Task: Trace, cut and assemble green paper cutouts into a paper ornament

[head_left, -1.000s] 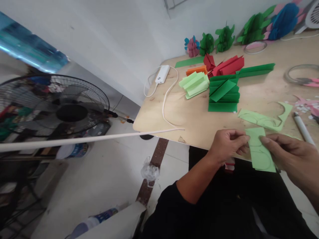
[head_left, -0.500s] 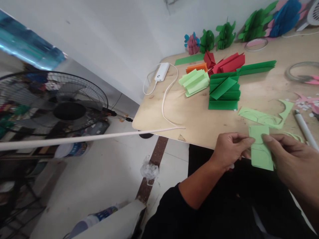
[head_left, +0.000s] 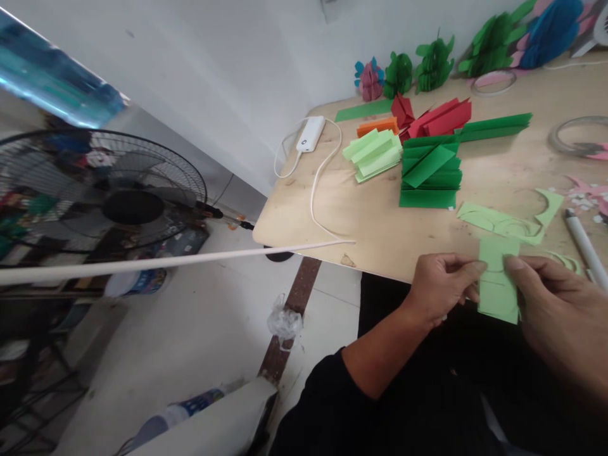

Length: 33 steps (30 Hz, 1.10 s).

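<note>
Between my two hands, just over the table's front edge, is a light green paper strip (head_left: 498, 297) with drawn lines; it looks layered at its lower end. My left hand (head_left: 439, 288) pinches its left side between thumb and fingers. On the opposite side, my right hand (head_left: 553, 291) grips the strip with the thumb on top. A cut light green paper scrap (head_left: 503, 221) with curved outlines lies just beyond it. Thin light green offcuts (head_left: 565, 259) are partly hidden behind my right hand, near a white pen (head_left: 584, 244).
Folded dark green paper (head_left: 430, 190), pleated light green paper (head_left: 375, 158) and red paper (head_left: 439, 118) lie on the wooden table (head_left: 323, 215). Paper figures (head_left: 434, 63) line the wall. A white power bank (head_left: 311, 134) trails a cable past a standing fan (head_left: 133, 206).
Both hands keep hold of the paper strip. Its drawn lines show differently and its lower end has moved slightly left. The whole view has shifted a little.
</note>
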### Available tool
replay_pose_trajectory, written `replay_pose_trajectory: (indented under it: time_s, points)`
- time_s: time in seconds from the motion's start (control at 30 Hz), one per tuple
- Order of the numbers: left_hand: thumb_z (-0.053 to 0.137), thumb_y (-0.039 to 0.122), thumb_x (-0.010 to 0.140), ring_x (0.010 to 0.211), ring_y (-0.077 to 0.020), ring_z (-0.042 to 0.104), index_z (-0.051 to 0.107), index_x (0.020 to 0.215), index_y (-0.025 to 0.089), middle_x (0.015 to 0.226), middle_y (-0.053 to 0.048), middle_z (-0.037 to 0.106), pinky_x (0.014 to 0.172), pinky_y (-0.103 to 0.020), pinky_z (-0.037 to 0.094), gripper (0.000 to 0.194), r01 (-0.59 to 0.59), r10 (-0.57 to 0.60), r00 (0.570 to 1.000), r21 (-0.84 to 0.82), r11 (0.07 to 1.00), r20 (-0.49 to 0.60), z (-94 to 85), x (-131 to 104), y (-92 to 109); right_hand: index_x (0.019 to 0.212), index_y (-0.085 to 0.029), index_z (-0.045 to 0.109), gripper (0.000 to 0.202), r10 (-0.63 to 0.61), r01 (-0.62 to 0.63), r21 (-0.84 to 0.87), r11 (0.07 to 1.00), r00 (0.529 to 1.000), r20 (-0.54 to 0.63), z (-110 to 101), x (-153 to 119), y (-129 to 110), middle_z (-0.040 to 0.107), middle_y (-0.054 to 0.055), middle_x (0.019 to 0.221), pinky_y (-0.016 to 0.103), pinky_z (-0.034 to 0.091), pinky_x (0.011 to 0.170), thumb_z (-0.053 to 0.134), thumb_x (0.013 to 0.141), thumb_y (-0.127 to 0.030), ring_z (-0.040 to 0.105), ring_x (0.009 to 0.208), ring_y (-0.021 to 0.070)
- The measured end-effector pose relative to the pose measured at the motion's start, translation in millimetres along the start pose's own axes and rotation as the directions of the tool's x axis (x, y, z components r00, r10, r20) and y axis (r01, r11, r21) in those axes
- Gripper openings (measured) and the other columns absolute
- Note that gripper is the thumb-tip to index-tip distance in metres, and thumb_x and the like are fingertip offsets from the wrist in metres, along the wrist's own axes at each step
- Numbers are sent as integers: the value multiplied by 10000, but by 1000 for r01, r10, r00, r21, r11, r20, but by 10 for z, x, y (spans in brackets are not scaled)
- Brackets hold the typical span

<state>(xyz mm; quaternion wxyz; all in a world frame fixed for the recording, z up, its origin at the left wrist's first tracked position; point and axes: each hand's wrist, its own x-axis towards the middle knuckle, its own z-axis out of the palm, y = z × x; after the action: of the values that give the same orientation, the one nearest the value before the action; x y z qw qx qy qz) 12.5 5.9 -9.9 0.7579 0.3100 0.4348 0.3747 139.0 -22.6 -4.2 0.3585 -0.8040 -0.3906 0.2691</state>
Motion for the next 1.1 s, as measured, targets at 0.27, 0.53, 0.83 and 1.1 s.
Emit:
replay_pose_trajectory:
  time_s: [0.27, 0.53, 0.83, 1.1]
  points:
    - [735, 510, 608, 363, -32, 450, 621, 681, 131, 464, 50, 516, 347, -138, 306, 403, 21, -20, 1000, 42, 999, -16, -1, 8, 20, 719, -244, 663, 345, 16, -16, 37, 999, 1000, 14, -28, -31, -18, 553, -18, 546, 294, 326, 442, 609, 648, -578, 437, 498, 134]
    - [708, 438, 673, 385, -45, 438, 634, 741, 133, 491, 31, 530, 362, -158, 322, 321, -1, 2, 1000, 78, 997, -12, -57, 17, -53, 753, -240, 659, 391, 43, -62, 155, 986, 991, 125, -33, -21, 11, 442, -49, 453, 260, 277, 350, 623, 650, -616, 373, 407, 106]
    - [721, 501, 647, 384, -38, 401, 630, 732, 127, 494, 30, 525, 346, -158, 282, 394, -1, -1, 1000, 79, 997, 24, -82, 7, 4, 752, -229, 664, 381, 11, -26, 156, 987, 995, 97, -34, 21, -20, 540, -38, 548, 242, 313, 405, 680, 615, -584, 414, 471, 87]
    - [703, 436, 703, 369, -16, 345, 640, 758, 129, 502, 41, 523, 366, -163, 279, 318, 10, -25, 993, 133, 991, 113, -172, 10, -5, 687, -226, 644, 350, -22, 10, 131, 991, 996, 89, -49, 15, -93, 470, -48, 479, 234, 273, 383, 662, 638, -572, 375, 437, 78]
